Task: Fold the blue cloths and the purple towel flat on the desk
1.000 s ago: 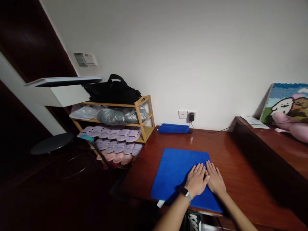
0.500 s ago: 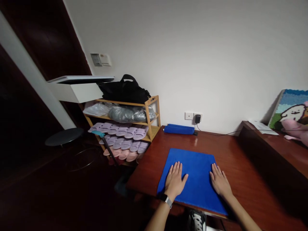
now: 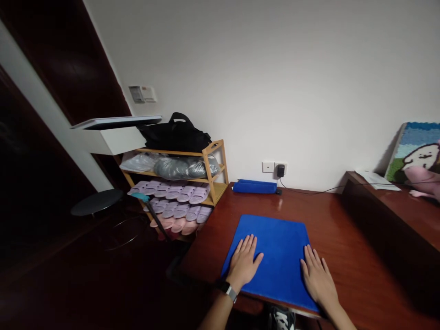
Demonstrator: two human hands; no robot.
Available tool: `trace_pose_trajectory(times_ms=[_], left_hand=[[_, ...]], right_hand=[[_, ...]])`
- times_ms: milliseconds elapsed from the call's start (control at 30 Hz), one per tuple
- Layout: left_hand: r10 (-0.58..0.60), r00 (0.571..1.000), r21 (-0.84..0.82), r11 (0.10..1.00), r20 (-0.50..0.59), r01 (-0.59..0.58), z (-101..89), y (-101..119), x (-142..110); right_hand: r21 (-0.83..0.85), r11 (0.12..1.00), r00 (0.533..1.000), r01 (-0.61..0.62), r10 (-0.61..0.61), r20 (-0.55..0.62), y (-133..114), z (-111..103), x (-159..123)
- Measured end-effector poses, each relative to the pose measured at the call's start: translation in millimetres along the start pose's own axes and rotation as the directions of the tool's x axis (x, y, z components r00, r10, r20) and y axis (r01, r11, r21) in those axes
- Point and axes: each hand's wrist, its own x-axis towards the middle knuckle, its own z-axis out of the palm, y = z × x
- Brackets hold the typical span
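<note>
A flat blue cloth point(image 3: 275, 261) lies spread on the reddish-brown wooden table point(image 3: 215, 238), its near edge at the table's front. My left hand point(image 3: 244, 261) rests palm down on the cloth's left part, fingers stretched out, a watch point(image 3: 228, 290) on that wrist. On the opposite side my right hand point(image 3: 318, 275) lies flat across the cloth's right edge, its fingers straight and holding nothing. At the back of the table, against the wall, sits a folded blue cloth point(image 3: 255, 186).
A black charger point(image 3: 280, 170) is plugged into the wall, its cable trailing right. On the raised ledge are papers point(image 3: 377, 179), a pink plush toy point(image 3: 422, 178) and a tufted picture point(image 3: 417, 146). Left stand a slipper rack point(image 3: 213, 176) with a black bag point(image 3: 177, 133) and a round stool point(image 3: 97, 201).
My right hand has slid toward me along the cloth's right edge. My left hand has shifted slightly left and nearer. The camera view has tilted a little.
</note>
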Motion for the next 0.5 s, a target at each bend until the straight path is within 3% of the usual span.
trace_pose_trajectory(times_ms=[200,300,400,500], left_hand=[[-0.143,0.989,0.076,0.987,0.042,0.14,-17.2,-68,-17],[-0.173,0.984,0.108,0.98,0.032,0.168,-29.6,-82,-21],[-0.146,0.986,0.086,0.985,-0.078,0.152,-34.8,-52,-15],[0.025,0.997,-0.009,1.0,-0.07,-0.026,-24.9,13,0]], right_hand=[[0.036,0.999,1.0,-0.005,0.006,-0.016,-2,-1,0],[0.03,1.0,1.0,-0.009,0.01,-0.015,-3,0,0],[0.028,1.0,1.0,-0.012,0.012,-0.01,-2,2,0],[0.017,1.0,1.0,-0.008,0.008,0.004,-1,2,0]])
